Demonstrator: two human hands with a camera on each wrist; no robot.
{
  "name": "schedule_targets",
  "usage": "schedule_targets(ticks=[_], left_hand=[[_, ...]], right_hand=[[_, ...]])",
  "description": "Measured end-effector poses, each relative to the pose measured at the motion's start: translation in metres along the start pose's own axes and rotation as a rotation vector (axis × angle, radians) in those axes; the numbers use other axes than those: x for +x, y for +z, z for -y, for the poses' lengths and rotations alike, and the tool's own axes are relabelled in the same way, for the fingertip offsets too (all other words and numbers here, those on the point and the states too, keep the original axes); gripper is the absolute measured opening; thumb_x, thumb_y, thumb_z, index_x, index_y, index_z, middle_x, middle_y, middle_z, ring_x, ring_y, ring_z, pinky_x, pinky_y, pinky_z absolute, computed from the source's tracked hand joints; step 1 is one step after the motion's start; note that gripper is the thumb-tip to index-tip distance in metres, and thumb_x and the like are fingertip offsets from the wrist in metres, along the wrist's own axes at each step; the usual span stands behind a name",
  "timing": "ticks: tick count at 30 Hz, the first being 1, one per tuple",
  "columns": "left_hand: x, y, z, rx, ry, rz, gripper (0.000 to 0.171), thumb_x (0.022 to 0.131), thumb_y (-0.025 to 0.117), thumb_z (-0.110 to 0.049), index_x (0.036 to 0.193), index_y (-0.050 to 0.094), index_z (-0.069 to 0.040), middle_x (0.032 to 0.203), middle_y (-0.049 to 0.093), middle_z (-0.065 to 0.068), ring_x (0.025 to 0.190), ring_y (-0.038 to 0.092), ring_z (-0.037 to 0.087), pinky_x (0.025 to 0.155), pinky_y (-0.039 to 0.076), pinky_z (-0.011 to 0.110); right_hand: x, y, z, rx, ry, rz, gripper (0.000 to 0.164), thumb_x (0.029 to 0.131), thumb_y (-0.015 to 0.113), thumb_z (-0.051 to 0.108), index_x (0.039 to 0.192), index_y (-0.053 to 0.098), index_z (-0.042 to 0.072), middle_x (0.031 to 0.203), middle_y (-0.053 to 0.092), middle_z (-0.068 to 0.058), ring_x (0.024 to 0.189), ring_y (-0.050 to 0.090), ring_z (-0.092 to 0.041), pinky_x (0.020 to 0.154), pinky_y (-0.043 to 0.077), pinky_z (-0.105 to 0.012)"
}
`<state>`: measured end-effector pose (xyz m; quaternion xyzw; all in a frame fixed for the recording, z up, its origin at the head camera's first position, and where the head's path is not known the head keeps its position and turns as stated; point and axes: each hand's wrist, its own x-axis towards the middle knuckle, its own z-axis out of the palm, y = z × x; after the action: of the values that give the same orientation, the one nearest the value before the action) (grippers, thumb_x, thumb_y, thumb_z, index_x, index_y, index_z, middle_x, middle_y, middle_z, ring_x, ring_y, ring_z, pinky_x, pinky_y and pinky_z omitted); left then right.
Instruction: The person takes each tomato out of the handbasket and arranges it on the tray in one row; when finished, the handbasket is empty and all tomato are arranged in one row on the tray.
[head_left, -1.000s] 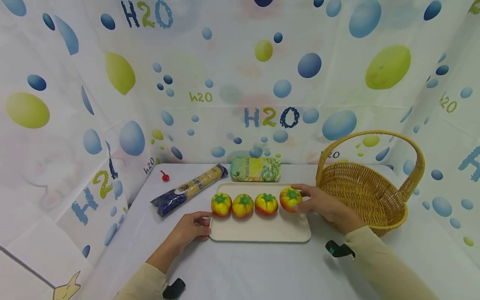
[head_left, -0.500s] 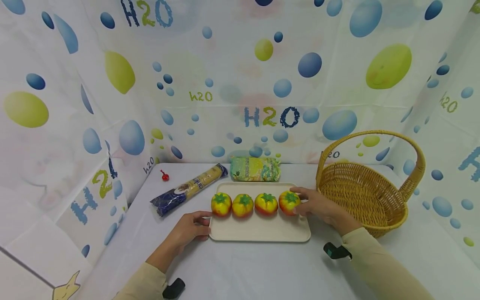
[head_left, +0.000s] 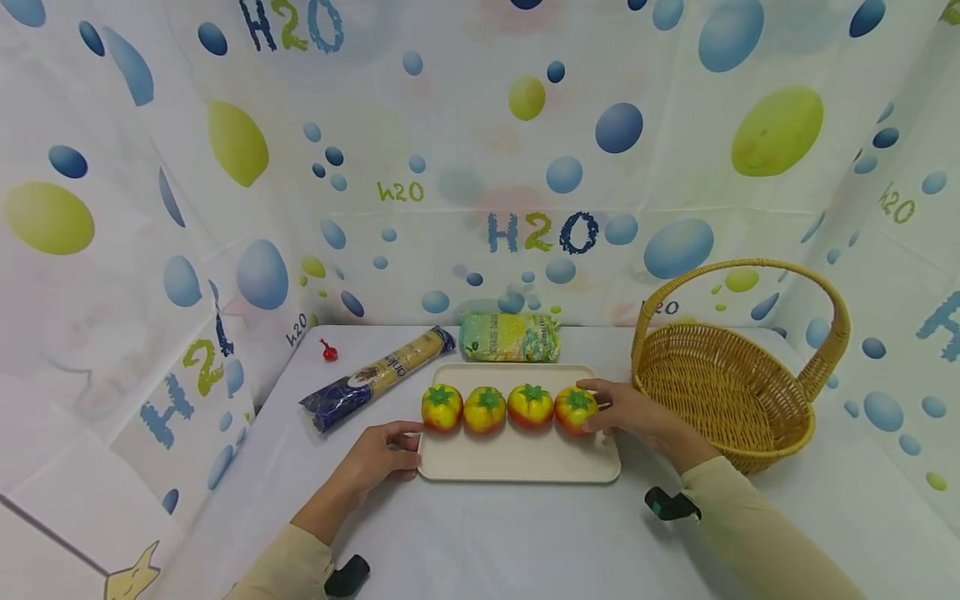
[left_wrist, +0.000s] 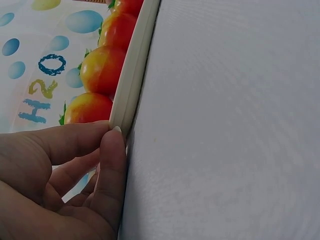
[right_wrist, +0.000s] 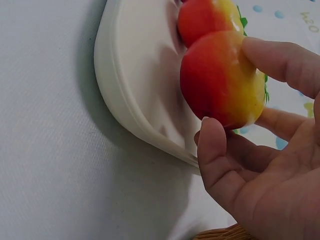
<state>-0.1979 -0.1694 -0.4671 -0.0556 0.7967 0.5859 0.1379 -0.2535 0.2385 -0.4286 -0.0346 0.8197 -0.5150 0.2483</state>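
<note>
Several red-and-yellow tomatoes with green leafy tops stand in a row on a cream tray (head_left: 517, 461). My right hand (head_left: 637, 412) grips the rightmost tomato (head_left: 574, 410), thumb on its near side and fingers round the far side. Close up in the right wrist view, that tomato (right_wrist: 222, 80) sits against its neighbour (right_wrist: 205, 20) near the tray's rounded corner. At the tray's left end, my left hand (head_left: 369, 458) pinches the rim. Its thumb and forefinger meet at the tray corner (left_wrist: 124, 107) in the left wrist view; its other fingers are partly hidden.
A wicker basket (head_left: 720, 392) with a tall handle stands right of the tray, just behind my right forearm. Behind the tray lies a green-yellow packet (head_left: 510, 337). A long blue-and-gold packet (head_left: 378, 379) and a small red object (head_left: 328, 351) lie to the left.
My right hand has shifted slightly left with the rightmost tomato, closing the gap to the one beside it. The left hand stays at the tray's left edge.
</note>
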Motion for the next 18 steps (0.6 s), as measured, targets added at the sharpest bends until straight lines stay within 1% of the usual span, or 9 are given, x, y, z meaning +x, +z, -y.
schedule_targets(ticks=[10, 14, 18], left_hand=[[0.0004, -0.0003, 0.0013, -0.001, 0.006, 0.008, 0.054, 0.082, 0.077, 0.007, 0.134, 0.064, -0.002, 0.105, 0.063, 0.014, 0.081, 0.063, 0.02, 0.073, 0.063, 0.034], [0.001, -0.0008, 0.0017, 0.003, 0.005, 0.011, 0.053, 0.082, 0.077, 0.007, 0.134, 0.064, -0.002, 0.105, 0.063, 0.013, 0.082, 0.063, 0.019, 0.073, 0.063, 0.033], [0.0007, -0.0012, 0.0015, 0.004, 0.005, 0.013, 0.053, 0.083, 0.077, 0.006, 0.134, 0.064, -0.002, 0.105, 0.063, 0.013, 0.083, 0.064, 0.02, 0.073, 0.063, 0.032]], right_hand=[[0.0019, -0.0006, -0.0016, -0.009, 0.0, 0.007, 0.084, 0.084, 0.08, 0.015, 0.157, 0.038, 0.013, 0.152, 0.04, -0.024, 0.102, 0.056, -0.025, 0.081, 0.052, -0.034], [0.0026, -0.0007, -0.0025, -0.01, -0.004, 0.01, 0.084, 0.085, 0.08, 0.016, 0.157, 0.038, 0.012, 0.153, 0.039, -0.024, 0.11, 0.054, -0.027, 0.082, 0.053, -0.034], [0.0035, -0.0007, -0.0034, -0.005, 0.007, -0.007, 0.083, 0.084, 0.081, 0.017, 0.156, 0.04, 0.013, 0.155, 0.039, -0.022, 0.116, 0.052, -0.028, 0.083, 0.053, -0.033]])
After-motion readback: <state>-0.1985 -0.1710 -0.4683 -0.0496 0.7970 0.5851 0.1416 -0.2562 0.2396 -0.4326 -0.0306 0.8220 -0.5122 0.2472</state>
